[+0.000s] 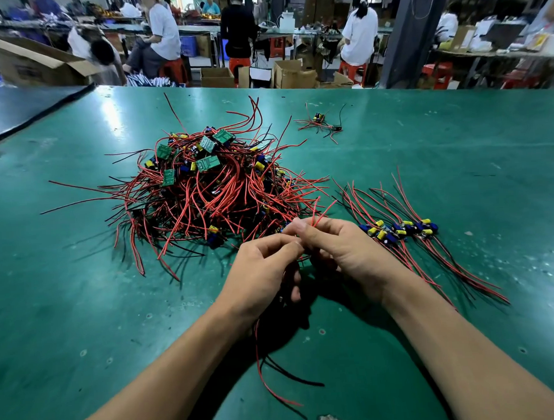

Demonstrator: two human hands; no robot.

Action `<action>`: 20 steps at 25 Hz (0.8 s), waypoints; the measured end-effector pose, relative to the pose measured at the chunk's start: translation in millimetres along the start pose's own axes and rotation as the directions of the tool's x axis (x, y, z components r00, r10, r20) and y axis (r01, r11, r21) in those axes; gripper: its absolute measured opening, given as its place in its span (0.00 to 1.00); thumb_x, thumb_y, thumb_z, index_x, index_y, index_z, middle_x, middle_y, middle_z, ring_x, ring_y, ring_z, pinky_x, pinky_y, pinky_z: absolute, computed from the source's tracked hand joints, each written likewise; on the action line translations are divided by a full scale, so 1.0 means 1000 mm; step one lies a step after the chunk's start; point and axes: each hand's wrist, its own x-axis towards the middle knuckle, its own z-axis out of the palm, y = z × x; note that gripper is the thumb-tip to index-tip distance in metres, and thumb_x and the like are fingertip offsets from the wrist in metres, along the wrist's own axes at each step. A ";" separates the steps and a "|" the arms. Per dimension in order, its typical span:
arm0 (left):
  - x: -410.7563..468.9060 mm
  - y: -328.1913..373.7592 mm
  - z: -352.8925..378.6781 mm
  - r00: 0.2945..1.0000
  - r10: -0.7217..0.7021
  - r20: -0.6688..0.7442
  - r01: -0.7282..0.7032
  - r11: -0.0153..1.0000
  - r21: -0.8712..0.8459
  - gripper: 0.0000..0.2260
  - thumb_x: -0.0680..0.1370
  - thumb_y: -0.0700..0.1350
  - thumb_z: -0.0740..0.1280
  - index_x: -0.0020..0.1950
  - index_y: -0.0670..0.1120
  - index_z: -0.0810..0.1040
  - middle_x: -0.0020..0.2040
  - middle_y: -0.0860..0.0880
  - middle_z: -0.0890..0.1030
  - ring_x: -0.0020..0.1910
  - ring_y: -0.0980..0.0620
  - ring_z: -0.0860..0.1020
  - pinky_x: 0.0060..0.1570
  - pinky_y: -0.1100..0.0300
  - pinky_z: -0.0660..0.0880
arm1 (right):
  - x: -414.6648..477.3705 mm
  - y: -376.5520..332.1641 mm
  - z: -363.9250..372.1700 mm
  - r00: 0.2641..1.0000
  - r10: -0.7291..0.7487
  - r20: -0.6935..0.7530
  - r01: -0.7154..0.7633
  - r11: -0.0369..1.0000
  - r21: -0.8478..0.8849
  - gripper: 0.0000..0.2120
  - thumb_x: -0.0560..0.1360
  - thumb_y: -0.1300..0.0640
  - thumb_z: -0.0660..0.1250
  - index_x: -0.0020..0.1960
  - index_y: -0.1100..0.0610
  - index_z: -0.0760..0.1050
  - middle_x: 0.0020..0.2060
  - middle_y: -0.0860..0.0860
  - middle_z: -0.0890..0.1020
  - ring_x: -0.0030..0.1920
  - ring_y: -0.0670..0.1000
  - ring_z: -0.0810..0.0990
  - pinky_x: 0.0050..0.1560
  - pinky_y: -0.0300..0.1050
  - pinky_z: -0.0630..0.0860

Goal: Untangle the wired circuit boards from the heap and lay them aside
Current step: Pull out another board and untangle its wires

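- Just in front of the heap, the left hand and right hand each have their fingers pinched together on the red wires of one piece (its board is hidden behind them).
- Better to trace each lead to its free end and draw it out slowly, never yank.
- Once freed, it belongs parallel with the sorted row on the desk, to the right.
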 end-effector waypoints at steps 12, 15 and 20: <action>0.007 0.001 -0.006 0.994 -0.065 0.092 0.074 0.993 -0.089 0.13 0.79 0.41 0.66 0.35 0.44 0.82 0.23 0.49 0.68 0.18 0.52 0.70 0.21 0.65 0.67 | 0.006 0.002 -0.006 0.872 -0.455 -0.181 0.368 0.853 -0.371 0.16 0.80 0.50 0.67 0.47 0.61 0.85 0.28 0.40 0.80 0.32 0.37 0.77 0.40 0.30 0.73; 0.007 0.000 -0.003 0.994 -0.043 0.105 0.049 0.997 -0.055 0.12 0.79 0.41 0.66 0.36 0.43 0.83 0.23 0.49 0.69 0.19 0.52 0.70 0.21 0.65 0.68 | 0.006 0.001 -0.016 0.795 -0.558 -0.239 0.366 0.755 -0.544 0.16 0.80 0.48 0.66 0.46 0.58 0.86 0.26 0.33 0.77 0.32 0.35 0.76 0.39 0.26 0.69; 0.003 0.001 -0.002 0.991 -0.061 0.119 0.066 0.997 -0.038 0.07 0.79 0.39 0.67 0.43 0.39 0.82 0.27 0.45 0.75 0.21 0.51 0.73 0.23 0.64 0.72 | 0.012 0.002 -0.022 0.773 -0.529 -0.350 0.260 0.768 -0.585 0.26 0.81 0.38 0.57 0.37 0.53 0.83 0.22 0.43 0.70 0.24 0.42 0.66 0.30 0.39 0.62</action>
